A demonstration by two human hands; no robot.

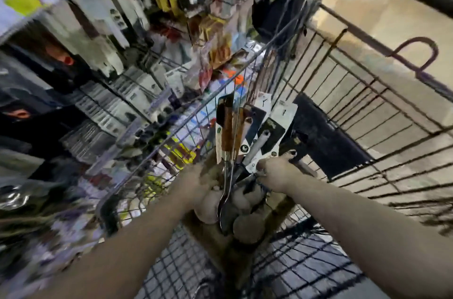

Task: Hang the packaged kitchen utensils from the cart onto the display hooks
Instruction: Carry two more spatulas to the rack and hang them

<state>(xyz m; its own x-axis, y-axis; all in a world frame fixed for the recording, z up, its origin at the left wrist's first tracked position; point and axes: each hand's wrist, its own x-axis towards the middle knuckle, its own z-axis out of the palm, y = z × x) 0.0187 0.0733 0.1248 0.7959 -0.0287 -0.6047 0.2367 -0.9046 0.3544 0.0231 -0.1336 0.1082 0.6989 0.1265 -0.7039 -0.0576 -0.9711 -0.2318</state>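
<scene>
Where the wide-angle view bends the scene, the display rack (110, 83) fills the left half. It is crowded with hanging packaged goods, most of them smeared by blur. The wire cart (355, 107) takes the middle and right, with its mesh side running close beside the rack and tan floor (382, 9) showing through its far bars. A black panel (326, 142) stands against the inside of the cart's right wall.

Above the cart's interior, the packaged utensils (245, 137) are gathered in one fanned bundle, card headers uppermost. A wooden-handled piece (226, 132) is at the left of the fan and a white-handled piece (257, 145) is toward the right. A shiny metal spoon bowl (224, 203) hangs below them. Pale rounded shapes under the bundle are too blurred to identify.

The right hand (277, 173) grips the bundle's right side, its dark-nailed thumb laid on a dark card. The left hand (196, 181) is against the bundle's left side, but its fingers are blurred and the grip cannot be told.
</scene>
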